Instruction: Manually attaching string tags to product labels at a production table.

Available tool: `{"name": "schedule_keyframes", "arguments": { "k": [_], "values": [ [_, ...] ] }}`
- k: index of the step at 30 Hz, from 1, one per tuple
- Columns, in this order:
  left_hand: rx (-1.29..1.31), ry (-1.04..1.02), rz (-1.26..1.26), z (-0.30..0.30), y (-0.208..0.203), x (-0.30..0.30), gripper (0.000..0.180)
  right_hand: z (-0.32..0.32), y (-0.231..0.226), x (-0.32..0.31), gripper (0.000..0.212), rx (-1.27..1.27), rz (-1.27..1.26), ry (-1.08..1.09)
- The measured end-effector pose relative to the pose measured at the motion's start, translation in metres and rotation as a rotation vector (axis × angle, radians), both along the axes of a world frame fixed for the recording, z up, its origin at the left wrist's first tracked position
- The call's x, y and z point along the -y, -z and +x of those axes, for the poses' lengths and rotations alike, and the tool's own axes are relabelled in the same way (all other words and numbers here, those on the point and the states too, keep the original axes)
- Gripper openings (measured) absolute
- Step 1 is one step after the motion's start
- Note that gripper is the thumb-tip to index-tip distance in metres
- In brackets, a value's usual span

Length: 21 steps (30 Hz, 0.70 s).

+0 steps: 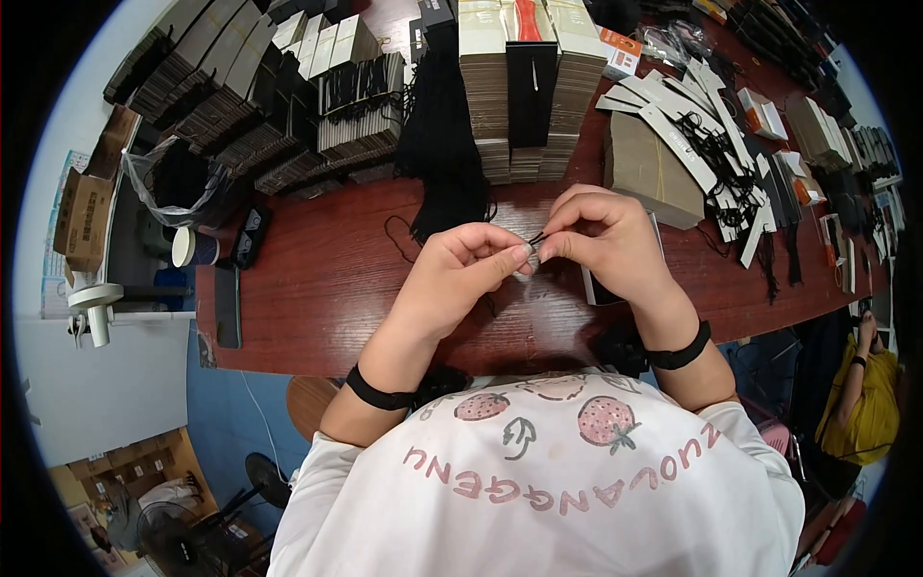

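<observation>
Over the table's middle, my left hand [463, 271] and my right hand [610, 240] meet with their fingertips almost touching. Between them runs a short length of thin black cord [536, 238], pinched at both sides by thumb and forefinger. Whether it is knotted or looped there is too small to tell. Just beyond my left hand, a thick bundle of black cords [437, 144] hangs down onto the table. Under my right wrist lies a dark box with a white edge [590, 288], mostly hidden by the arm.
Stacks of cardboard tags [484, 96] rise at the back of the dark red table [336, 308]. White strips with black cords [687, 135] lie over a brown stack to the right. A clear bag [183, 207] holds dark material at left. Another person in yellow [865, 409] sits far right.
</observation>
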<state>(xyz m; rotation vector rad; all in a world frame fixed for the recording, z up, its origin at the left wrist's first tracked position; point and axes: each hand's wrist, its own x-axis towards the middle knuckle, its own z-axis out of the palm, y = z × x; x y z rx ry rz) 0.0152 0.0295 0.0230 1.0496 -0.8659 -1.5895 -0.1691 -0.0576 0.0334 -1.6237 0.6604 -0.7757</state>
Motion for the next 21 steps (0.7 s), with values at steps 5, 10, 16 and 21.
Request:
{"name": "schedule_keyframes", "arguments": {
  "k": [5,10,16,21],
  "values": [
    [-0.046,-0.087,0.017,0.001,0.006,0.001,0.009,-0.032,-0.004,0.006,0.011,-0.216,-0.183,0.167],
    [0.006,-0.106,0.043,-0.001,0.005,0.004,0.009,-0.056,0.007,0.006,0.011,-0.882,-0.440,0.041],
    [0.061,-0.088,0.050,-0.004,0.006,0.006,0.008,-0.060,0.020,0.010,0.007,-0.904,-0.529,-0.007],
    [0.078,-0.090,0.056,-0.004,0.011,0.006,0.007,-0.061,0.012,0.015,0.007,-0.832,-0.541,0.121]
  ]
}}
